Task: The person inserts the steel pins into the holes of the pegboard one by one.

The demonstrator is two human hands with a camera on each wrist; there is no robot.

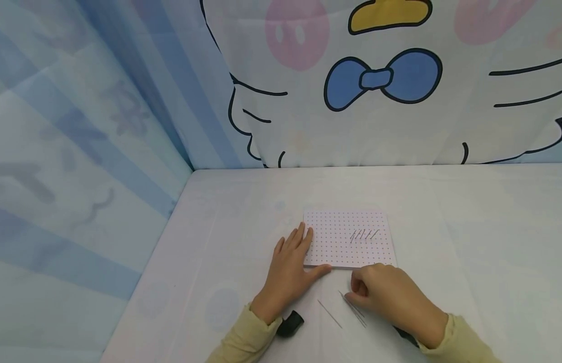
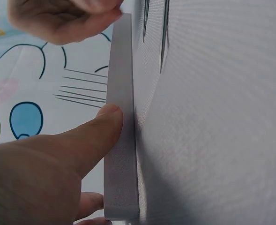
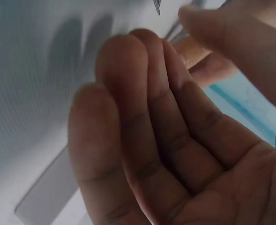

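Note:
A white board (image 1: 344, 252) with a grid of small holes lies on the table, several thin metal needles (image 1: 362, 235) standing in a row toward its right side. My left hand (image 1: 287, 267) rests at the board's left front corner. Its straight thumb (image 2: 105, 124) presses the front edge, and the other fingers lie along the left side. Just in front of the board, my right hand (image 1: 385, 290) hovers by several loose needles (image 1: 355, 312). In the right wrist view its fingers (image 3: 123, 79) bend loosely, apart from the thumb (image 3: 208, 30), with nothing between them.
One more needle (image 1: 330, 313) lies apart, left of the loose group. A black object (image 1: 290, 324) shows beside my left wrist. White cloth covers the table (image 1: 481, 242), and a printed curtain (image 1: 376, 126) hangs behind it. Another patterned cloth (image 1: 81, 176) hangs at the left.

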